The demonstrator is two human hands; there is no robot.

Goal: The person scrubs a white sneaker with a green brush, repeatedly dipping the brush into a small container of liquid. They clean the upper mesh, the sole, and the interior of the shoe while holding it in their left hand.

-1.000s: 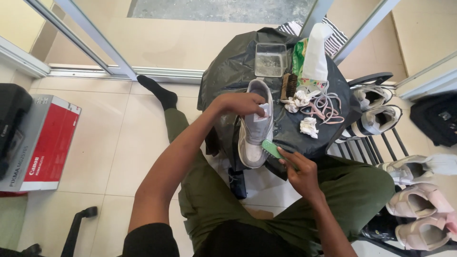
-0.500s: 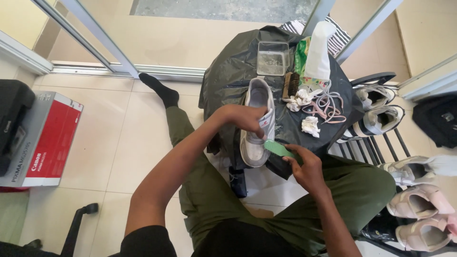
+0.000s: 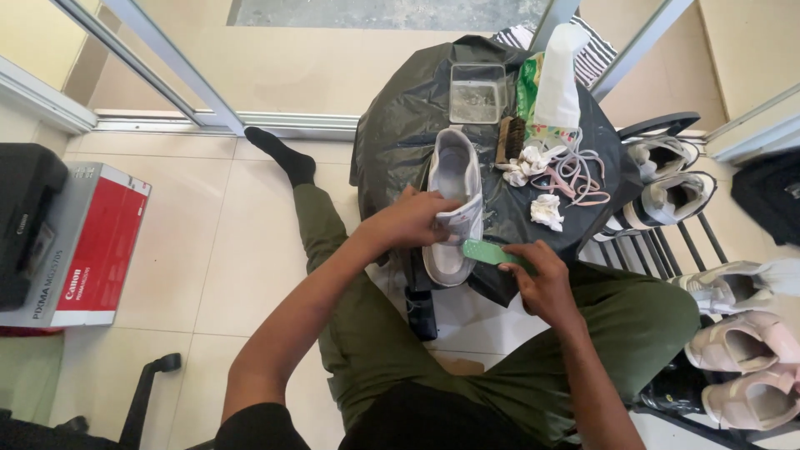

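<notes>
Head view looks down on a seated person with a white sneaker (image 3: 452,200) lying on a low counter (image 3: 400,125) draped in black plastic. Left hand (image 3: 414,218) is wrapped over the sneaker's side near the heel, fingers closed on the upper, steadying it. Right hand (image 3: 542,279) has its fingers closed round the handle of a green brush (image 3: 487,252), whose head touches the sneaker's side just below the left hand.

The sneaker looks light, with a soft, yielding upper and a stiffer sole; a hold across the midfoot or heel, where the sole backs it, should keep it from folding. The brush looks stiff and light, easy to pinch by its handle.

Behind it sit a clear tub (image 3: 477,92), a white bottle (image 3: 557,79), loose laces (image 3: 575,171), and crumpled tissues (image 3: 547,211).
</notes>
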